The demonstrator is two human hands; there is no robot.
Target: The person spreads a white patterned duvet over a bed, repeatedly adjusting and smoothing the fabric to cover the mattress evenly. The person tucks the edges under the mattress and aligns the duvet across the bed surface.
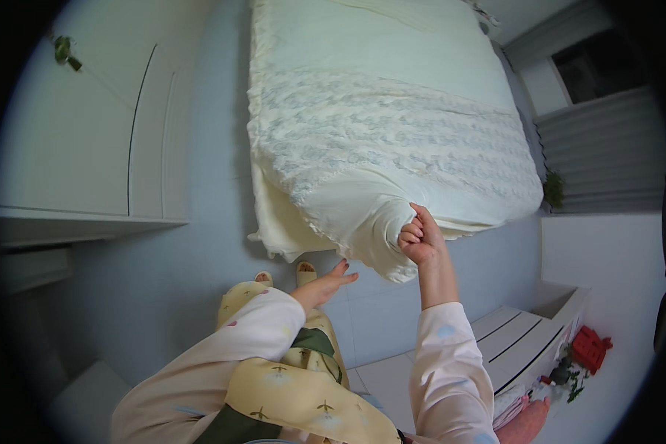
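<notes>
My right hand (423, 236) grips a bunched corner of a white quilt (377, 127) and holds it up at the foot of the bed. Folds twist toward that fist, and a ruffled edge hangs below it. The quilt carries a band of pale grey-blue textured pattern across its middle. My left hand (328, 284) is empty with fingers apart, just below the quilt's hanging edge. To its upper left, a cream bed cover (288, 222) shows beneath the lifted quilt. My slippered feet (306, 270) stand close to the bed's near left corner.
A white wardrobe (72, 144) stands on the left beyond a strip of grey floor (216, 139). At lower right is a white drawer cabinet (513, 341) bearing a red container (589, 348) and small items. A green plant (554, 188) and grey curtain (605, 150) are at right.
</notes>
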